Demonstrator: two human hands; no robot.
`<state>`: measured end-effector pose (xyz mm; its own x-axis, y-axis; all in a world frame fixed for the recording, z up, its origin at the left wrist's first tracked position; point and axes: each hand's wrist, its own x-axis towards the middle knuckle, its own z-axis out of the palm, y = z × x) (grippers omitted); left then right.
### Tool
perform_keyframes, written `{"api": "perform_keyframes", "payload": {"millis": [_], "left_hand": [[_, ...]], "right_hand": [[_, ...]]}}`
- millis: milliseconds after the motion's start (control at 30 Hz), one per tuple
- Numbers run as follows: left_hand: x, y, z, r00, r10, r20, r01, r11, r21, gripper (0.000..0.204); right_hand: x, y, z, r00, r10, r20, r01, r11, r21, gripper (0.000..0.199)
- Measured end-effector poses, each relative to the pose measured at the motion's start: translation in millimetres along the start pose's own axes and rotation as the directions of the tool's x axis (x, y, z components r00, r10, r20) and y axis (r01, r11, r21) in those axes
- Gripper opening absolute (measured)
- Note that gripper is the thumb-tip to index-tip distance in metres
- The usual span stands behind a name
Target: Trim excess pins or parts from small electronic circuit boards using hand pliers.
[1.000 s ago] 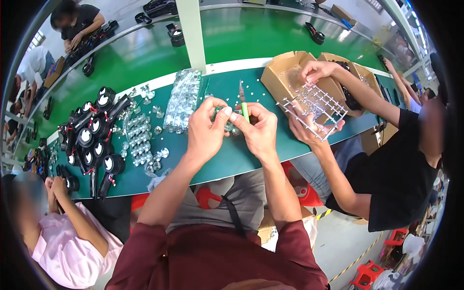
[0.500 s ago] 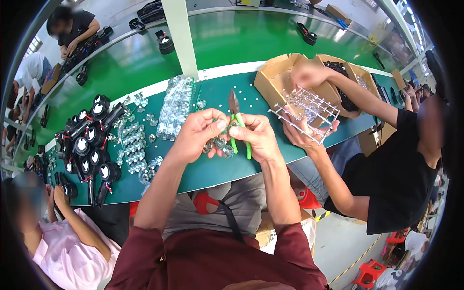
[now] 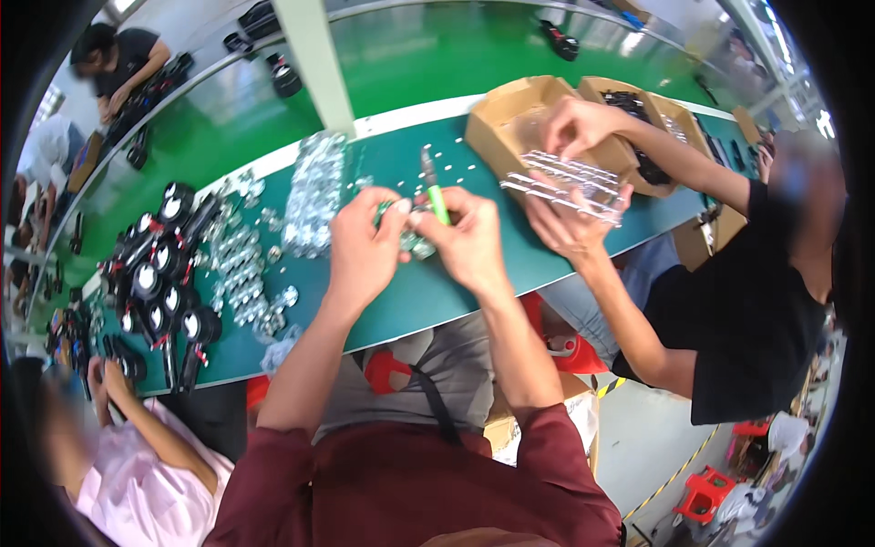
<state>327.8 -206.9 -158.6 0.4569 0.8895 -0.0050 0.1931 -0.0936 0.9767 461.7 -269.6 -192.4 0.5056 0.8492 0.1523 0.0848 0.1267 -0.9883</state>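
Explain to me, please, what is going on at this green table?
A person in a dark red shirt works with bare hands at the green table. The left hand pinches small clear parts; the right hand, close beside it, holds green-handled pliers. To the left lie a stack of clear pieces and, farther over, a pile of black devices. At the right, a co-worker holds a clear rack-like frame near an open cardboard box.

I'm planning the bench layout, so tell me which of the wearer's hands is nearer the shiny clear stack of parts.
Left. The left hand is just right of the clear stack, slightly nearer the wearer; the right hand, holding green-handled pliers, is farther right.
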Motion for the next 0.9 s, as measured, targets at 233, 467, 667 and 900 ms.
{"api": "perform_keyframes", "payload": {"millis": [233,467,667,900], "left_hand": [[15.4,-18.8,-17.1,0.999,-0.003,0.047,0.012,0.982,-0.187,0.028],[12.5,-25.1,-9.7,0.998,-0.001,0.059,0.021,0.94,-0.341,0.017],[21.2,-29.9,-9.0,1.0,0.001,0.016,0.005,0.938,-0.347,0.016],[14.4,-12.9,-6.8,0.997,0.078,-0.026,-0.082,0.889,-0.45,0.016]], "right_hand": [[15.3,-8.8,-16.6,0.993,0.118,-0.027,-0.119,0.991,-0.055,0.02],[20.4,-4.4,-10.6,0.991,0.113,-0.065,-0.118,0.989,-0.09,0.032],[18.4,-17.7,-7.3,0.985,0.169,-0.029,-0.167,0.984,0.06,0.027],[12.4,-13.4,-2.5,0.988,0.119,0.098,-0.138,0.966,0.219,0.02]]}}
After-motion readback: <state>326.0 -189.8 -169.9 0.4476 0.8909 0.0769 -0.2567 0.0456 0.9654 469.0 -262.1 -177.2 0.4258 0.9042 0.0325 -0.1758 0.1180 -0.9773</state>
